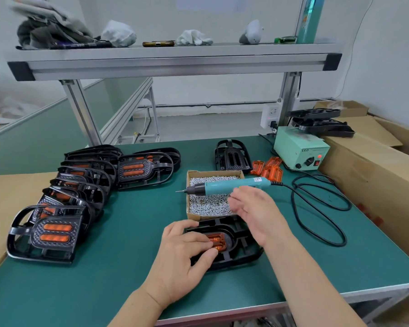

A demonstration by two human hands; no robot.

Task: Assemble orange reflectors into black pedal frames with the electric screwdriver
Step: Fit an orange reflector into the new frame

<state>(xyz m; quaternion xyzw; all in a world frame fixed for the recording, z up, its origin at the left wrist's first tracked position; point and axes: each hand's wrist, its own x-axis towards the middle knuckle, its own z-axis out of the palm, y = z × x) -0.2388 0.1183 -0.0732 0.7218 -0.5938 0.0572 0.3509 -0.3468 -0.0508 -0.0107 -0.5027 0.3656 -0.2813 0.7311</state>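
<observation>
**Tally of parts and tools**

One electric screwdriver (232, 186), one cardboard box of screws (196, 216) and one green power unit (300, 149) are counted. One black pedal frame (236, 253) holding one orange reflector (219, 240) is seen in front, and one empty frame (232, 158) behind. At least seven finished frames (45, 234) are overlapped at left. About five loose reflectors (268, 169) are piled.

Head view, forward-down (close) over green bench (137, 232)

body: person, two arms in view | left hand (182, 253): bare, fingernails cut short | right hand (253, 213): bare, outline softened by blur | left forearm (137, 305): bare from behind the hand to the lower edge | right forearm (312, 279): bare likewise, longer stretch showing
</observation>
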